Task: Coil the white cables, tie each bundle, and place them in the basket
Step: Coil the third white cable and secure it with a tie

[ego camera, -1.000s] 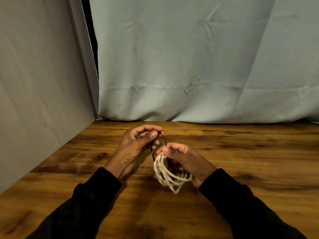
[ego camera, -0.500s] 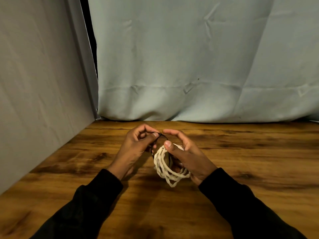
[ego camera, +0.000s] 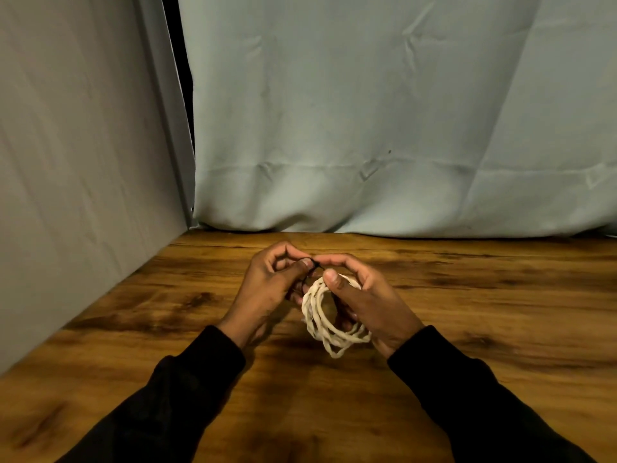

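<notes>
Both hands (ego camera: 267, 289) (ego camera: 364, 302) pinch tie (ego camera: 309, 270) (black) w/ coiled cable (ego camera: 320, 315).

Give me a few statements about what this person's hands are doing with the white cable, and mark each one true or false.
1. The white cable is wound into a coil. True.
2. The coil lies flat on the wooden table, untouched. False: the right hand holds it up.
3. The left hand pinches a thin black tie near the top of the coil. True.
4. A basket stands beside the hands. False: no basket is in view.
5. The person's sleeves are white. False: they are black.
</notes>
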